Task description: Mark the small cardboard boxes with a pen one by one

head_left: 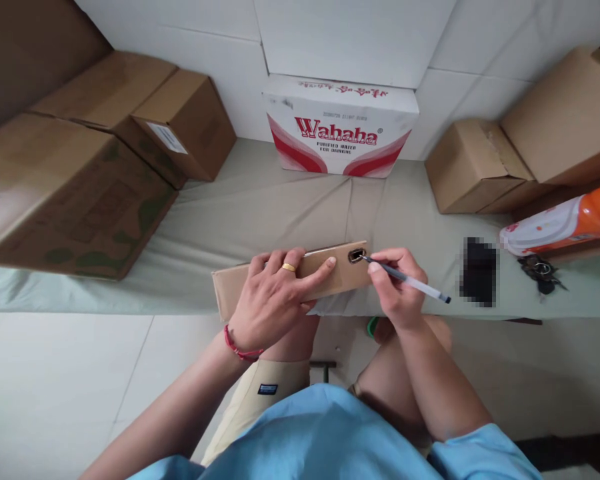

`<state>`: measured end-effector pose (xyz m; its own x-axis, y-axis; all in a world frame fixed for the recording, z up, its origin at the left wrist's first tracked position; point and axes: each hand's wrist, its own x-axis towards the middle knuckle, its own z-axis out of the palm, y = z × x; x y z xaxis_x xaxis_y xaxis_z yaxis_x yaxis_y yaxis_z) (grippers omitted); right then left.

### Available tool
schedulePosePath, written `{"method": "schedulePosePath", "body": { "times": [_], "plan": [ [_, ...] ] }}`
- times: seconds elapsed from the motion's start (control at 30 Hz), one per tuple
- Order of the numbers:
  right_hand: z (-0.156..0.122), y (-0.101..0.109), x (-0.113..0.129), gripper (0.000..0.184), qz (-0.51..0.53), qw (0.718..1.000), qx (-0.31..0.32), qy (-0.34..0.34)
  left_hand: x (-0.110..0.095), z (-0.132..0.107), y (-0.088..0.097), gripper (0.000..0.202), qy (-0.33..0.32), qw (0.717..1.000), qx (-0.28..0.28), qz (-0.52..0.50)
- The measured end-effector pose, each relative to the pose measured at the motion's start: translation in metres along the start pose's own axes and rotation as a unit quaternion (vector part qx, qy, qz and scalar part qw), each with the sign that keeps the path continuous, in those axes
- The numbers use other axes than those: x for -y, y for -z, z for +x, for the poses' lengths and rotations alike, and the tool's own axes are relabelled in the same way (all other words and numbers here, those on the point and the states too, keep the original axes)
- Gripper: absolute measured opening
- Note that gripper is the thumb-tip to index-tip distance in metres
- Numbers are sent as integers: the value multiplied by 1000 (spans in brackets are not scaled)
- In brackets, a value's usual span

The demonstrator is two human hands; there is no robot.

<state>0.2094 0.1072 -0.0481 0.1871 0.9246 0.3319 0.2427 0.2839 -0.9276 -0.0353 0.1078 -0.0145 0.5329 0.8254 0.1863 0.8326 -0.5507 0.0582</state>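
Note:
A narrow flat piece of brown cardboard (347, 273), perhaps a thin box, lies slantwise at the table's front edge. My left hand (275, 290) presses down on it, fingers curled over its far side and thumb stretched along the top. Near the cardboard's right end is a small dark-rimmed oval (356, 255); whether it is a hole or a mark I cannot tell. Pinched in my right hand (400, 287) is a pen (417, 285) with a clear barrel and black end, its tip at the oval's right side.
Brown cardboard boxes (80, 180) stand at the left, with more boxes (473, 163) at the right. A white and red Wahaha carton (343, 130) is against the wall. On the right lie a blurred black object (479, 272), keys (543, 272) and an orange-and-white bottle (565, 217).

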Motion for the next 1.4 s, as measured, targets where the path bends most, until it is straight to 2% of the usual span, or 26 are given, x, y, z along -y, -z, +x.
{"method": "schedulePosePath", "body": {
  "times": [0.13,0.47,0.9,1.13,1.4],
  "plan": [
    [-4,-9,5,8,-74,995,12,61,-3,-3,0,74,4,1000,-3,-1],
    [-3,-13,4,9,-131,986,8,105,-4,-5,-2,74,-10,1000,-26,11],
    [-5,-16,1,4,-179,968,-102,145,-5,-5,-3,77,-14,999,-47,7],
    [-6,-15,5,2,-156,971,-16,180,-4,-7,-6,79,-3,1000,-23,-10],
    [-3,-15,5,1,-159,974,-15,163,-4,-8,-7,79,-7,1000,-28,-3]
  ]
}}
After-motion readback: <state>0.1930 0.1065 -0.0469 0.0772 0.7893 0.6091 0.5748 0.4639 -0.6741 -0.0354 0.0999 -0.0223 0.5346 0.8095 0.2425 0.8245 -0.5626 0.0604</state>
